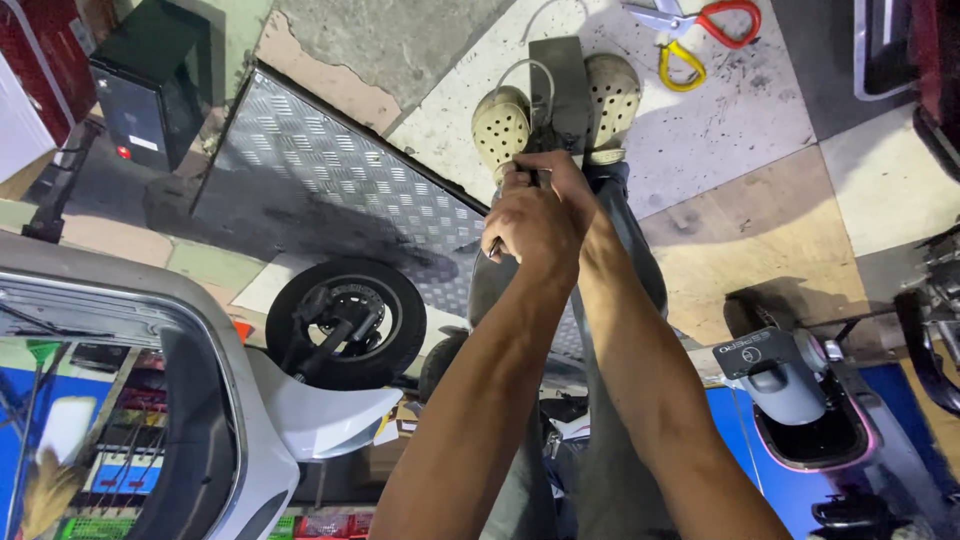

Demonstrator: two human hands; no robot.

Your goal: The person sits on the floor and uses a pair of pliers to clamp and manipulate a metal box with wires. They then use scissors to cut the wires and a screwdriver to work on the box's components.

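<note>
My left hand (528, 228) and my right hand (566, 178) are clasped together around a thin metal tool (495, 248); only its short ends show past the fingers. Both hands are held above my two feet in beige perforated clogs (500, 125). A dark flat plate (558, 80) lies between the clogs, and a white wire loop (530, 68) curves over it. What the tool's tip touches is hidden behind my hands.
A diamond-pattern metal ramp (330, 185) lies to the left. A small scooter wheel (345, 320) and white scooter body (210, 420) sit lower left; a grey scooter (795, 385) is lower right. Red- and yellow-handled cutters (700, 30) lie on the tiled floor. A black box (150, 95) stands upper left.
</note>
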